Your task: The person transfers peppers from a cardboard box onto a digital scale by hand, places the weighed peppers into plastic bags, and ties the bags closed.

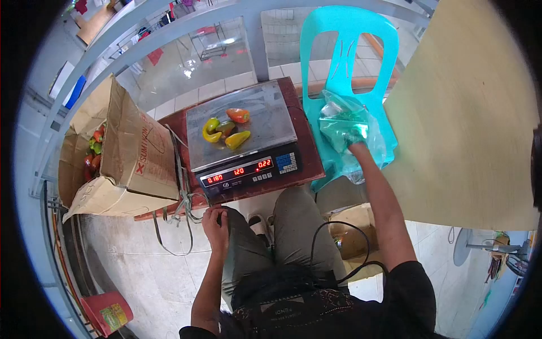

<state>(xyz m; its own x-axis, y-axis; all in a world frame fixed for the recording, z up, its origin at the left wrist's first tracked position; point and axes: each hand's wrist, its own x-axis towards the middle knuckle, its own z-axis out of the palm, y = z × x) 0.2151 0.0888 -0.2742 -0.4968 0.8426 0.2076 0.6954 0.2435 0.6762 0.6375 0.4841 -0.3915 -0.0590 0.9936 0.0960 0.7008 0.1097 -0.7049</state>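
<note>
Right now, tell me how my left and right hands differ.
Your left hand rests on your knee; your right hand is at the plastic bag on the turquoise chair. The left shows plainly; the bag mostly hides the right. The left lies closer to you than the right. Neither touches the digital scale.

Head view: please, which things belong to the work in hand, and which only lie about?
Likely in the job:
right hand, at the plastic bags
peppers on the scale
cardboard box of peppers

Seemingly just lying about:
reddish container
tangled straps
</note>
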